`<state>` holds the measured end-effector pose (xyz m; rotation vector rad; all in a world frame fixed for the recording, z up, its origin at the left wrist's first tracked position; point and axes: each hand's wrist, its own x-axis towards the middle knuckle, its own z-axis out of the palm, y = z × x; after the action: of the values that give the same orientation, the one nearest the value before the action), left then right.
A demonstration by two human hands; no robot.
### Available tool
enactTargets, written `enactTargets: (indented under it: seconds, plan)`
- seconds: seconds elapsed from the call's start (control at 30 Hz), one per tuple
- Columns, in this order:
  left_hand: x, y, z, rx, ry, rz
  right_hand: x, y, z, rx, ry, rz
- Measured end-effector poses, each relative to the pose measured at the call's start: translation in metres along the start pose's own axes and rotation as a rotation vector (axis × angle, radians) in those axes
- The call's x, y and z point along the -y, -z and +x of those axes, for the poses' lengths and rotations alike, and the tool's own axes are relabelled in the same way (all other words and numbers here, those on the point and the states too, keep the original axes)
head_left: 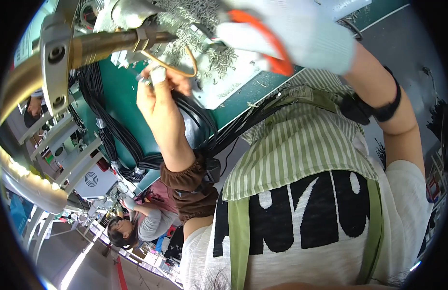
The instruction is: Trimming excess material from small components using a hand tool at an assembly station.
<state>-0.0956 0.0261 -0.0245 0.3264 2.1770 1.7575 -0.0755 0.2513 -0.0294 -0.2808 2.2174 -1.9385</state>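
Observation:
My left hand (pixel 161 94), bare but for a white wrap on the thumb, pinches a black cable end near the bent yellow rod. More of the black cables (pixel 197 113) hang down beside that wrist, over the table edge. In a white glove, my right hand (pixel 287 36) is closed around red-handled pliers (pixel 267 35), smeared by motion. Their dark metal jaws point left over the pile of small grey clippings (pixel 216 60), apart from the left hand. The exact shape of the jaws is hard to make out.
A brass-coloured pipe (pixel 108 44) on a metal bracket (pixel 56 55) reaches in from the left, ending near the clippings. Bundled black cables (pixel 105 130) lie along the green table (pixel 137 130). Another person (pixel 142 224) works at the lower left.

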Motion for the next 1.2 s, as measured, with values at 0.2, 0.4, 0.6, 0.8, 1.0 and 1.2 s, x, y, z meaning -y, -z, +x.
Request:
enactTargets:
  seconds: [0.2, 0.4, 0.6, 0.8, 1.0, 1.2]
  plan:
    - [-0.016, -0.004, -0.05, 0.047, 0.125, -0.511, 0.011, -0.008, -0.086, -0.475, 0.211, -0.883]
    - [-0.02, -0.032, -0.063, -0.045, 0.249, -0.22, 0.016, -0.058, -0.062, -0.08, 0.189, -0.405]
    - [-0.031, -0.057, -0.058, -0.11, 0.244, -0.263, 0.0, -0.061, -0.055, -0.081, 0.163, -0.176]
    - [-0.02, -0.042, -0.052, 0.039, 0.127, -0.239, -0.006, -0.061, -0.053, -0.251, 0.253, -0.266]
    - [-0.024, -0.04, -0.063, 0.18, -0.229, 0.049, -0.004, -0.04, -0.065, -0.012, -0.167, 0.818]
    - [-0.023, -0.031, -0.049, 0.234, -0.757, 0.548, 0.016, -0.033, -0.075, 0.087, -0.332, 1.048]
